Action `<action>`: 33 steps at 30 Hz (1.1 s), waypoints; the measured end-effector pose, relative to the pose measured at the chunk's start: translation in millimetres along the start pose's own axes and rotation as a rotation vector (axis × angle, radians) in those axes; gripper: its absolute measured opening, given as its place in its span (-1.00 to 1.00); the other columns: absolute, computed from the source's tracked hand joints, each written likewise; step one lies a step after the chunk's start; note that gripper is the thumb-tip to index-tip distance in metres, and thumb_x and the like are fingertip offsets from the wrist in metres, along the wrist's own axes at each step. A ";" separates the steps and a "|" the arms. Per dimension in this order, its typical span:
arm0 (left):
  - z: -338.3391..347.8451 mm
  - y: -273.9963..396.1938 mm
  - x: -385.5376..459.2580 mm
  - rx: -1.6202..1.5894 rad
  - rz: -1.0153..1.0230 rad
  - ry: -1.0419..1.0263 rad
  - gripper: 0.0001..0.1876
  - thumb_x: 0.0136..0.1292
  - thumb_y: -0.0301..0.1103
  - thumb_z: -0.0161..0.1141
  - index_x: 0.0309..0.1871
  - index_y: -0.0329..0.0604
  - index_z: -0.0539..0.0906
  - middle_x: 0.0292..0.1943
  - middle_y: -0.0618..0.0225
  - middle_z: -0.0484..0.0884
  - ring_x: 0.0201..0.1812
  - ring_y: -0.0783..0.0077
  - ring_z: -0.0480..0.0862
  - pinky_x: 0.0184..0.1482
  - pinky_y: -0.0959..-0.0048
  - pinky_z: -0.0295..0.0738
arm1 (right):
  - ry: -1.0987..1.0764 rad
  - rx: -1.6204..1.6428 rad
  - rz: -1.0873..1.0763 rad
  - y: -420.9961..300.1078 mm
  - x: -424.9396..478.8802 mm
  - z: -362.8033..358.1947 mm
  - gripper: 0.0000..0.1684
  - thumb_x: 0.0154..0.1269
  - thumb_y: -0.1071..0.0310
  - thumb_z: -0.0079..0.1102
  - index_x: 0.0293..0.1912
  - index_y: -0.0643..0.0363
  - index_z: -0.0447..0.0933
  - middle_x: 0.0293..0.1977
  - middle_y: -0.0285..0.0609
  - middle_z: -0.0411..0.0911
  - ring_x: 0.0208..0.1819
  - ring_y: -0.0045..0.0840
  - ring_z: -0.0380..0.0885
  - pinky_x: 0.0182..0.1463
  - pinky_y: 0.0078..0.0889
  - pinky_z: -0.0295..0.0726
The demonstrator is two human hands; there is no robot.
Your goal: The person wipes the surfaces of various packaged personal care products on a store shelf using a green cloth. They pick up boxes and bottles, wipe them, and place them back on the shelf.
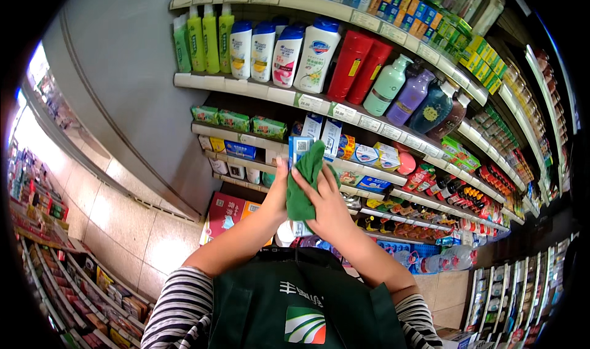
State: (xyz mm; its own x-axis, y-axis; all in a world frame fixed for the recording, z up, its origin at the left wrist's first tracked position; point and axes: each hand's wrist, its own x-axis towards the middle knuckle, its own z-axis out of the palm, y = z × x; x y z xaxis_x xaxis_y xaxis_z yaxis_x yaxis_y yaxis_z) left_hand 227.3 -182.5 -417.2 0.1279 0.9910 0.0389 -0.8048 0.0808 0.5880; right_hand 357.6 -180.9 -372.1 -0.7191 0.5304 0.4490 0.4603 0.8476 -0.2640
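A long blue-and-white carton [293,150] is held in front of my chest, with a printed code near its upper end. My left hand [278,190] grips it along the left side, thumb pointing up. A folded green cloth [302,192] lies over the carton's face and hides most of it. Pressed on the cloth from the right is my right hand [328,199], its fingers spread across the fabric. The carton's lower end shows beneath the cloth.
Shampoo bottles [285,56] and red bottles [350,65] line the shelf ahead. Soap boxes [268,127] and other cartons [364,153] fill lower shelves. A grey panel [124,72] stands at left beside a tiled floor [152,224]. Water bottles [442,261] sit low at right.
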 end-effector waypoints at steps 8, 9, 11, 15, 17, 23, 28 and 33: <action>-8.9 9.9 -1.5 0.174 -0.135 0.014 -0.27 0.02 -0.44 0.29 0.21 -0.12 0.07 -0.01 0.21 0.40 0.01 0.31 0.46 0.04 0.23 0.43 | 0.085 1.036 0.699 27.6 50.5 -21.0 -0.45 0.33 0.00 -0.06 0.07 0.29 0.39 -0.06 -0.08 0.48 0.01 -0.46 0.41 0.11 -0.46 0.33; -9.2 11.1 -5.9 0.287 -0.150 0.006 -0.26 0.00 -0.46 0.30 0.22 -0.16 0.11 -0.06 0.25 0.44 0.00 0.36 0.47 0.03 0.31 0.42 | 0.235 1.191 0.722 24.5 56.1 -32.7 -0.41 0.32 -0.04 -0.06 0.02 0.33 0.41 -0.14 -0.13 0.52 -0.11 -0.51 0.46 -0.01 -0.45 0.42; -4.8 18.1 -5.7 0.435 -0.161 -0.048 -0.25 0.02 -0.44 0.30 0.26 -0.21 0.13 -0.06 0.27 0.45 -0.04 0.40 0.50 0.01 0.40 0.42 | 0.314 1.208 0.572 38.8 65.0 -50.1 -0.42 0.31 -0.05 -0.05 -0.02 0.34 0.42 -0.17 -0.18 0.52 -0.20 -0.56 0.47 -0.10 -0.46 0.46; -2.9 27.2 -6.9 0.559 -0.126 -0.132 -0.18 0.10 -0.37 0.26 0.35 -0.28 0.01 0.06 0.22 0.41 0.02 0.44 0.47 0.05 0.45 0.39 | 0.099 0.380 0.055 42.2 59.1 -44.3 -0.55 0.31 0.05 -0.02 -0.09 0.26 0.46 -0.24 -0.04 0.54 -0.19 -0.36 0.53 -0.11 -0.35 0.46; -1.4 31.1 -9.5 0.570 -0.105 -0.183 -0.16 0.08 -0.34 0.27 0.35 -0.32 0.01 0.09 0.18 0.39 0.05 0.42 0.46 0.09 0.45 0.36 | -0.050 0.772 0.487 45.1 53.9 -47.5 -0.52 0.30 0.01 -0.01 -0.06 0.25 0.46 -0.18 -0.07 0.54 -0.14 -0.46 0.52 -0.06 -0.43 0.45; -3.9 49.8 -6.1 0.238 -0.048 -0.185 -0.23 0.08 0.07 0.19 0.23 -0.31 0.25 0.05 0.04 0.48 -0.06 0.12 0.59 0.00 0.17 0.49 | 0.081 1.652 0.784 73.5 33.0 -6.8 -0.40 0.38 -0.06 -0.24 0.07 0.29 0.37 -0.04 -0.09 0.49 -0.02 -0.48 0.49 0.08 -0.42 0.43; -22.6 35.4 7.2 -0.041 -0.261 -0.153 -0.11 0.09 0.48 -0.30 0.14 -0.21 0.38 -0.13 0.16 0.56 -0.17 0.19 0.62 -0.15 0.26 0.55 | 0.323 1.458 0.575 58.6 65.9 -27.7 -0.36 0.35 -0.15 -0.20 0.02 0.26 0.41 -0.12 -0.18 0.52 -0.09 -0.52 0.48 0.02 -0.48 0.42; -1.5 22.1 20.6 0.074 -0.091 0.163 -0.31 0.14 0.24 -0.07 0.20 -0.08 0.30 0.03 0.16 0.47 0.02 0.18 0.51 0.04 0.21 0.46 | 0.030 0.938 0.397 34.4 60.4 -11.5 -0.45 0.32 0.10 -0.05 0.17 0.25 0.22 0.08 0.13 0.33 0.17 -0.18 0.29 0.22 -0.29 0.23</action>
State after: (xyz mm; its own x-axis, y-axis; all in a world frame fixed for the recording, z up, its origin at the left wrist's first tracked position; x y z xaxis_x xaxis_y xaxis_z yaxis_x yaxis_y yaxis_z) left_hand 211.2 -160.1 -404.6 0.0976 0.9846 -0.1453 -0.7488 0.1688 0.6409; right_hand 336.0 -119.9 -344.4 -0.5834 0.7869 0.2011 0.0602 0.2889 -0.9555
